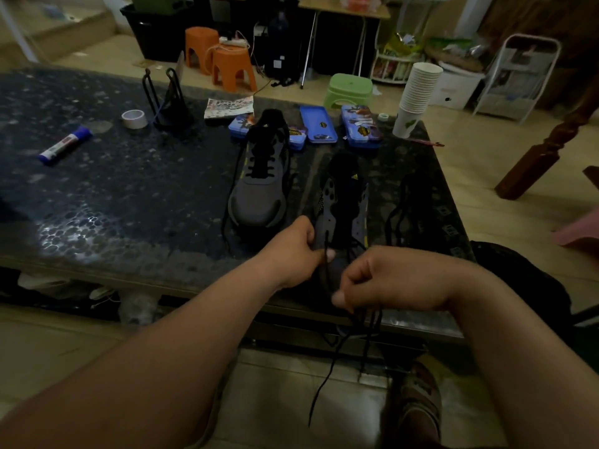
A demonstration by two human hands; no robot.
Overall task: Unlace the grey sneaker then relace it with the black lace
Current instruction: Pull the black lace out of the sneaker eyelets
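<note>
On the dark speckled table [129, 189], your left hand [291, 251] grips the grey fabric sneaker [343, 218]; your right hand [382, 280] pinches the thin black lace [327, 377].

It's dim in here, murky and a bit soft. A pale glare spreads on the dark table [136, 189] at its near left corner; the floor [466, 163] on the right is lighter. The grey sneaker [324, 218] sinks into shadow. Straight lines bow at the edges, and the far clutter blurs.
</note>
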